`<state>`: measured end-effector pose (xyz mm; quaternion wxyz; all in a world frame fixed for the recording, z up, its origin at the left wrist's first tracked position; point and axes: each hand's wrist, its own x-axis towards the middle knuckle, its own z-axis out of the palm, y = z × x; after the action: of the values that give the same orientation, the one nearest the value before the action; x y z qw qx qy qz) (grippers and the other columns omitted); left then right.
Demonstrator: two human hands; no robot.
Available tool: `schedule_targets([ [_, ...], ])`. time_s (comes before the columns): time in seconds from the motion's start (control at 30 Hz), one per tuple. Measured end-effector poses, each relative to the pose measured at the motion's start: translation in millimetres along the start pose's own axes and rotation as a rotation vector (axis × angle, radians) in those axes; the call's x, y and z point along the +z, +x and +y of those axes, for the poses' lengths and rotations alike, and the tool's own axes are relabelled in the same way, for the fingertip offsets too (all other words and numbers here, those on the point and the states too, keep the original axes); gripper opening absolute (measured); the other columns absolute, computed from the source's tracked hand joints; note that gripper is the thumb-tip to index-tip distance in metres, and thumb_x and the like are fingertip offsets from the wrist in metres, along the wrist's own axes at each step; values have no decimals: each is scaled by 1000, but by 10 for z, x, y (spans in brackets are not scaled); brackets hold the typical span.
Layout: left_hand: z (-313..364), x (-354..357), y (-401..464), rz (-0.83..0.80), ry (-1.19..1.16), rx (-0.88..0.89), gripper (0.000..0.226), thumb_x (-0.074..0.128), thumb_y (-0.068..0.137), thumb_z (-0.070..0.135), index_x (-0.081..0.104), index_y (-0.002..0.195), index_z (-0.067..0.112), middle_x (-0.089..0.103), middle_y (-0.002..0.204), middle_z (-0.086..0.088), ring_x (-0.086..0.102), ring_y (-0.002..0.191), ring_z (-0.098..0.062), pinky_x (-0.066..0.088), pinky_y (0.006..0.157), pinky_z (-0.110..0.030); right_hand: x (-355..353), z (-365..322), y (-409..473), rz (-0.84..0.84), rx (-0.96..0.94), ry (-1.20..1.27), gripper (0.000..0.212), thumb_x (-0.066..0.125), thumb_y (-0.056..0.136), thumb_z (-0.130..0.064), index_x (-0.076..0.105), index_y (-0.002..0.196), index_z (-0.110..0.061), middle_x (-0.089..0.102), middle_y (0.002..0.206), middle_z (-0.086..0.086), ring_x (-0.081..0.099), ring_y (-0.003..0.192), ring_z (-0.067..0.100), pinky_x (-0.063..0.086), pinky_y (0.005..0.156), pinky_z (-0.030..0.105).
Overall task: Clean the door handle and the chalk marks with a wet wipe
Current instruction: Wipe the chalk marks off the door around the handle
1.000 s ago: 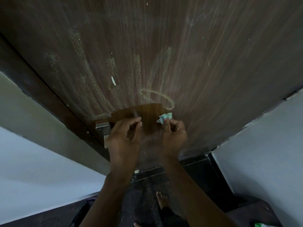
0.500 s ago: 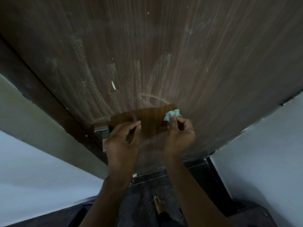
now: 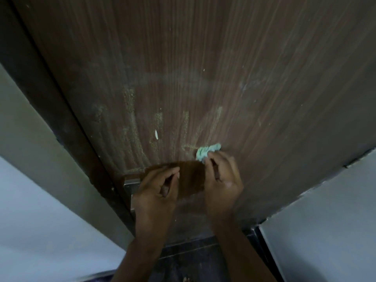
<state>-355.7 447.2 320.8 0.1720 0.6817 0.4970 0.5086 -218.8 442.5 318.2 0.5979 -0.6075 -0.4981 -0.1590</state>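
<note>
My right hand (image 3: 221,178) pinches a crumpled pale green wet wipe (image 3: 206,152) and presses it against the brown wooden door (image 3: 264,78), at the lower right end of the yellowish chalk marks (image 3: 134,127). A dark wet patch (image 3: 191,178) spreads below the wipe, between my hands. My left hand (image 3: 157,192) is curled in front of the metal door handle (image 3: 131,185), covering most of it; whether it grips the handle cannot be seen.
The dark door frame (image 3: 50,102) and a pale wall (image 3: 30,210) run down the left. Another pale wall (image 3: 325,231) stands at the right. Dark floor tiles (image 3: 189,261) lie below the door.
My right hand has carried the wipe up and to the right, over the lower loop of the chalk marks, part of which is gone. The wet patch has grown. My left hand stayed by the handle.
</note>
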Motion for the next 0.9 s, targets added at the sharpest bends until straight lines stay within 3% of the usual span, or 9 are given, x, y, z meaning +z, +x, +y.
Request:
schedule_targets([
  [0.13,128,-14,121,13,-28,49,17,74,89,15,77,106,20,74,103,7,65,95,0,43,92,-4,-19,-165,429,112,-142,19,12,71,93,0,73,104,3,71,101,15,66,95,15,53,93,22],
  [0.23,182,-23,174,30,-46,58,19,75,88,11,77,107,16,73,103,4,64,94,1,42,91,-2,-64,-109,314,31,-202,-81,14,71,92,0,73,106,3,70,102,14,62,97,11,50,96,18],
  [0.33,227,-34,209,33,-49,80,18,73,89,13,76,107,13,72,104,3,61,96,5,39,91,0,-85,15,15,-66,-169,-124,16,74,87,0,74,102,5,71,100,17,67,92,18,60,84,32],
  [0.4,266,-51,236,29,-70,84,19,71,91,17,74,110,16,70,107,6,60,98,11,39,90,1,-78,28,-22,-64,-142,-99,17,74,87,2,75,103,5,71,99,17,68,89,20,60,82,31],
  [0.5,300,-71,282,44,-90,105,20,70,91,18,74,110,16,69,107,7,62,101,8,41,90,-1,-72,-68,255,32,-171,-60,16,70,92,1,73,107,3,69,99,16,63,92,13,54,88,21],
  [0.7,360,-100,354,56,-108,127,21,71,92,17,73,112,16,69,107,6,63,101,4,43,92,-6,-109,-261,895,214,-241,33,16,67,96,-1,71,111,2,68,103,11,62,98,10,51,93,21],
  [0.8,374,-141,386,88,-113,141,20,71,91,16,74,111,16,68,106,7,63,100,5,43,91,-4,-123,-181,654,117,-249,-16,20,65,97,-3,70,116,1,67,105,7,61,95,10,52,90,20],
  [0.9,338,-176,407,112,-79,143,18,73,90,16,75,108,14,71,106,4,65,97,1,43,92,-5,-114,-66,332,-10,-279,-75,20,66,95,-1,71,114,1,69,99,13,61,91,12,56,85,25],
])
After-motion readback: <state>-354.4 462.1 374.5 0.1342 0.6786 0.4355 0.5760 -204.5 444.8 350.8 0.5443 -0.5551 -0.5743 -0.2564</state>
